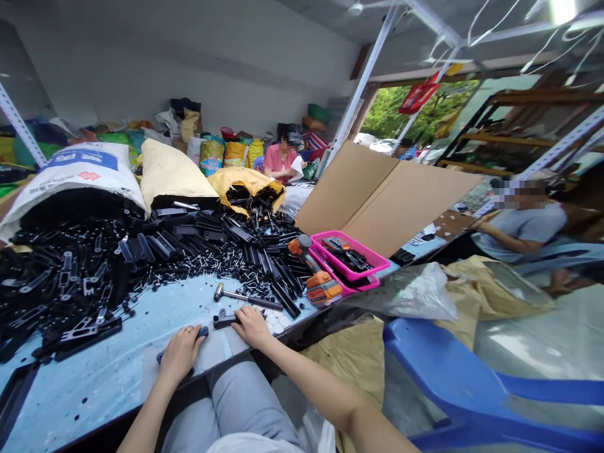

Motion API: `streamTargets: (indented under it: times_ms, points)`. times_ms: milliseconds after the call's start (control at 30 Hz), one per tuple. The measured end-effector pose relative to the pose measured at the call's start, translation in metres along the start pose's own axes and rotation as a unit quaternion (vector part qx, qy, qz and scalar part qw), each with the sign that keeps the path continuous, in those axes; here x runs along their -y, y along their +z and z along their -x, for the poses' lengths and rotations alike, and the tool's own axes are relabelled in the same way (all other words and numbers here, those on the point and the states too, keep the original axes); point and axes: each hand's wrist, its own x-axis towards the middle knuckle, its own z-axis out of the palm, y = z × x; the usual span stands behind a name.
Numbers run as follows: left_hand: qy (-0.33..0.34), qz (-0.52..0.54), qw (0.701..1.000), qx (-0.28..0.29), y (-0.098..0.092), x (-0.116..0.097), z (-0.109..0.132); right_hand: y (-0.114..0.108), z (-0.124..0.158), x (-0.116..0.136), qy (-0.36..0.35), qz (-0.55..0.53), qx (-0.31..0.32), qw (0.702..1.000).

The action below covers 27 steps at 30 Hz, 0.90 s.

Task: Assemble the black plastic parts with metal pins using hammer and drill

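Observation:
My left hand [180, 351] rests near the table's front edge, its fingers curled over a dark part [202, 331] with a blue end. My right hand [251, 326] lies just right of it, fingers closed on a small black metal bracket [223, 319]. A small hammer [245, 297] with a metal head lies on the light blue table [108, 377] just beyond both hands. A big heap of black metal parts [141, 251] covers the table's far half.
An orange cordless drill [315, 270] lies right of the hammer beside a pink basket [352, 258] of tools. Sacks spill parts at the back. A cardboard sheet [377, 195] leans behind the basket. A blue plastic chair [472, 390] stands right. Other people sit farther off.

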Motion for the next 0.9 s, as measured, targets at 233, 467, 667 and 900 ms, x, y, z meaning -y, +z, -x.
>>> streamTargets:
  times_ms: [233,467,667,900]
  points:
    - [-0.01,0.005,1.0,0.0,0.001,0.0,0.002,0.002,-0.003,0.0,0.01,-0.019,0.01,1.0]
    - [-0.02,0.019,1.0,-0.006,-0.006,-0.002,0.004,0.003,-0.006,0.003,0.011,-0.012,0.017,1.0]
    - [-0.021,0.042,0.999,-0.006,-0.011,-0.003,0.006,0.004,-0.007,0.006,0.006,-0.002,0.017,1.0]
    - [-0.03,0.042,0.999,0.006,-0.015,-0.004,0.005,0.006,-0.008,0.005,0.002,0.004,0.015,1.0]
